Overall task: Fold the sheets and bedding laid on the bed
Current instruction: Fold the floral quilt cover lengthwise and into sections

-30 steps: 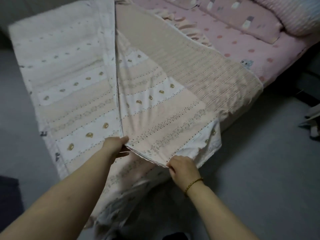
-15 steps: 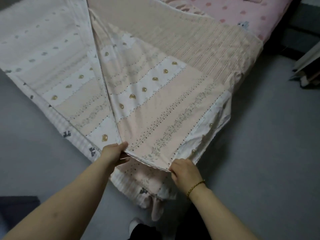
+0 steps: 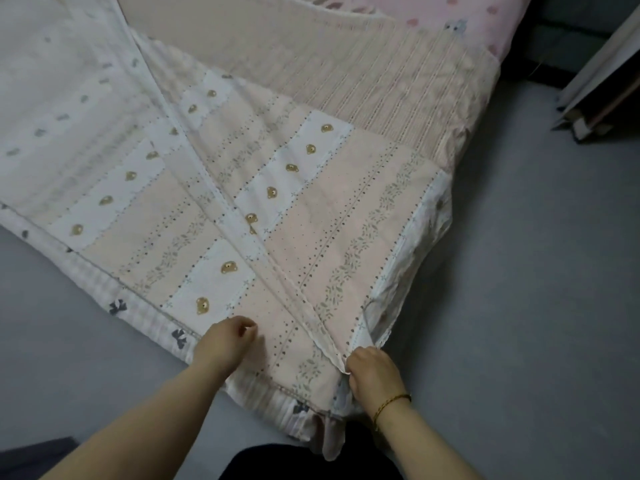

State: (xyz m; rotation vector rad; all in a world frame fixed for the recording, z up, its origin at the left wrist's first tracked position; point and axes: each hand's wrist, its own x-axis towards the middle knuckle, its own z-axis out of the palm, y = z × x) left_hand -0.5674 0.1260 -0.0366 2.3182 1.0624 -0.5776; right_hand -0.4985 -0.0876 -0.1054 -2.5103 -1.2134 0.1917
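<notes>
Cloth: pale pink-and-white patchwork quilt (image 3: 311,220) with bear prints, spread from 10 o'clock to centre, right flap folded over, near corner at 6 o'clock.
Right hand (image 3: 372,375): 5 o'clock, fingers curled, pinching the flap's corner edge.
Left hand (image 3: 225,344): 7 o'clock, on the quilt, fingers curled; cannot tell whether any cloth is held.
Background: pink dotted bed sheet (image 3: 485,22), 1 o'clock.

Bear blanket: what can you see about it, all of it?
The bear blanket is thin cloth in peach and white stripes with brown bears, dots and leaves, edged by a border with dark bows. It lies on the bed, one side folded over. The right hand pinches its near corner; the left hand touches it.
</notes>
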